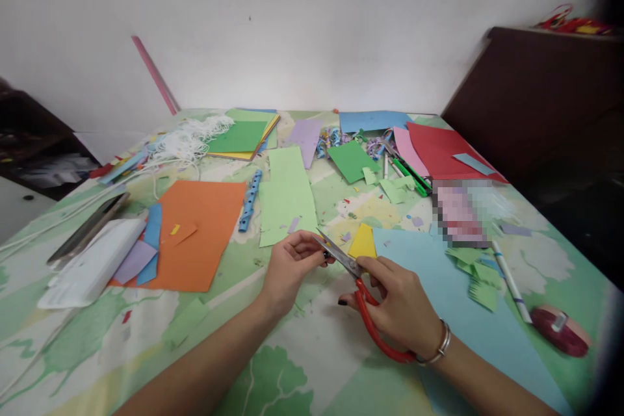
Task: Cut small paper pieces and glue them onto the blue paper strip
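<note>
A table [292, 325] with a green, white and yellow patterned cover is standing against a pale wall [302, 45], and a dark cabinet [531, 84] is rising at its right end. The right hand [402, 299] is partly closed around the scissors [365, 312], gripping the red handles; the blades are pointing toward the left hand, over the middle of the near half of the table. The left hand [292, 266] is curling with thumb and fingertips drawn together beside the blade tips — whether it is pinching a scrap is too small to tell. A yellow paper piece [363, 242] is lying just beyond the blades, and a light blue sheet [468, 318] is extending beneath the right forearm. An orange sheet [195, 240] is lying to the left, with a blue perforated roll [250, 201] between it and a light green sheet [287, 195]. Farther back, white yarn [188, 140] is resting beside stacked coloured papers [241, 136]; at the right, a white pen [511, 281] is pointing toward a dark red object [559, 330].
</note>
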A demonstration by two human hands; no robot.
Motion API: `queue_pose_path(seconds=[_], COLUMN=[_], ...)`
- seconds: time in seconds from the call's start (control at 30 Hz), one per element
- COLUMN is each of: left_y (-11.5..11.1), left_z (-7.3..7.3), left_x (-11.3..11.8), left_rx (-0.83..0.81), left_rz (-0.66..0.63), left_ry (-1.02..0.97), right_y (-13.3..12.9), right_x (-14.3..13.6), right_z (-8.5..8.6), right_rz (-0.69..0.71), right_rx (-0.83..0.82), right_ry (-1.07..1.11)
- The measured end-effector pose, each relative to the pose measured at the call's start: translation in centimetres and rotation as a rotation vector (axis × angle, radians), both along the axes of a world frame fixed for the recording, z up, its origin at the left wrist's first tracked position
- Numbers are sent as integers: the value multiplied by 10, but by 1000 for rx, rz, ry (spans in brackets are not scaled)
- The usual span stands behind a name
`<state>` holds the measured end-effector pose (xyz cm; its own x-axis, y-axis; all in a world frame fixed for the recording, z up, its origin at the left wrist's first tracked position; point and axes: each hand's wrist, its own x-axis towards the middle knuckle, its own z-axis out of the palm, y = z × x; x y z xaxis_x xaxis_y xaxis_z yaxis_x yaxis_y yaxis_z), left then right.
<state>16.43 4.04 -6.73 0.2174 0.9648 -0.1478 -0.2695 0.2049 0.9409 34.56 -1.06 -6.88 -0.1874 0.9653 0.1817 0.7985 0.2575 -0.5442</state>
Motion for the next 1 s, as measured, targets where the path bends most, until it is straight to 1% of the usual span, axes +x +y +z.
queue_pose_path(seconds=[0.83,1.0], left_y=[2,1], left_z=[2,2], left_x=[-1,0], left_rx=[10,14], left_rz=[53,46], left_ry=[-11,6], right_y=[0,-1], right_x=[2,1], right_z=[0,1], right_rz=[12,15], right_rx=[13,8], right_ry=[-6,6])
